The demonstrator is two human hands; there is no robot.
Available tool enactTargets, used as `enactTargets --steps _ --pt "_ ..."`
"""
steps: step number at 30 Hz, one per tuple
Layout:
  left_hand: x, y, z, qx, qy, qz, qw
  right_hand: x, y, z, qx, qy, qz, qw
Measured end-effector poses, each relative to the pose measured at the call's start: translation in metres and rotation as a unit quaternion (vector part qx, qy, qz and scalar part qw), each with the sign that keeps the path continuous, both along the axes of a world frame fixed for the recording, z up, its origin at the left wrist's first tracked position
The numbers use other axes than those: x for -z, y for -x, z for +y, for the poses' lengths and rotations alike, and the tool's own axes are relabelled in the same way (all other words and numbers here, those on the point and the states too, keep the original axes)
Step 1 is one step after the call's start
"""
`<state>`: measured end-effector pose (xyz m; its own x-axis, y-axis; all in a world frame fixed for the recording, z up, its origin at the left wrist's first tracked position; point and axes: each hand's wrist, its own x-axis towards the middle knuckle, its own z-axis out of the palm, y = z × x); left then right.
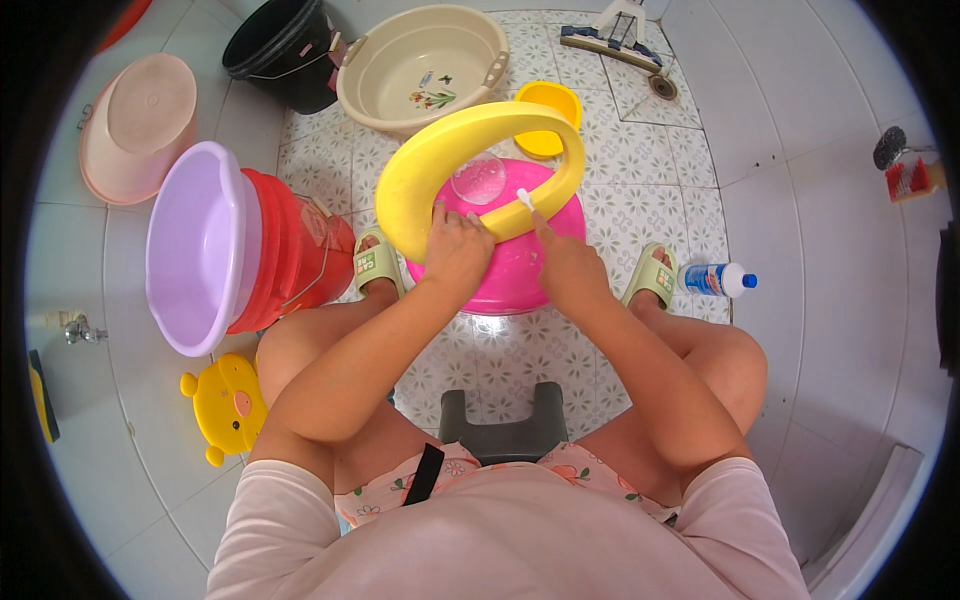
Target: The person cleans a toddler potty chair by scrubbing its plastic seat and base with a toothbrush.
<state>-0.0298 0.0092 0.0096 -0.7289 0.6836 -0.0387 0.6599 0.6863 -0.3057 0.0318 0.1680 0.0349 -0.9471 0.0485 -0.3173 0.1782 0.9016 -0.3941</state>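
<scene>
A curved yellow plastic ring-shaped piece stands tilted over a round pink stool or basin bottom. My left hand grips its lower edge, fingers over the rim. In my right hand is a small white-headed brush or swab, its tip against the ring's lower right part; most of its handle is hidden by the fingers. A round clear shallow dish with whitish residue lies on the pink surface, seen through the ring's opening. Behind the ring is a small yellow bowl.
Beige basin and black bucket stand ahead. At left, a lilac basin leans against a red bucket. A blue-capped bottle lies by my right foot; a squeegee-like mop head is near the drain.
</scene>
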Motion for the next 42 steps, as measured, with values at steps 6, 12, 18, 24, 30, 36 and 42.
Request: enactTargets --steps 6,12,18,24,30,36,42 --pt "0.001 0.0 -0.001 0.002 -0.014 0.002 1.0 0.01 -0.007 -0.008 -0.047 0.151 0.042 0.987" --pt "-0.002 -0.001 0.0 -0.006 0.002 -0.008 1.0 -0.006 0.004 0.001 0.011 0.047 0.001 0.999" --pt "0.002 0.001 -0.002 0.0 -0.01 -0.007 1.0 -0.005 0.002 0.001 0.008 0.013 -0.015 1.0" --pt "0.0 0.0 0.0 -0.003 -0.01 -0.002 1.0 0.021 -0.006 -0.003 -0.065 0.153 0.055 0.984" --pt "-0.002 0.0 0.0 -0.012 0.01 -0.018 1.0 -0.007 0.003 0.0 -0.001 0.035 -0.01 0.999" --pt "-0.003 0.001 0.002 -0.013 0.009 -0.039 0.999 -0.004 0.001 0.002 -0.002 0.016 -0.005 1.0" --pt "-0.003 -0.001 0.002 -0.012 -0.002 -0.034 0.999 0.018 -0.006 -0.002 -0.076 0.16 0.049 0.983"
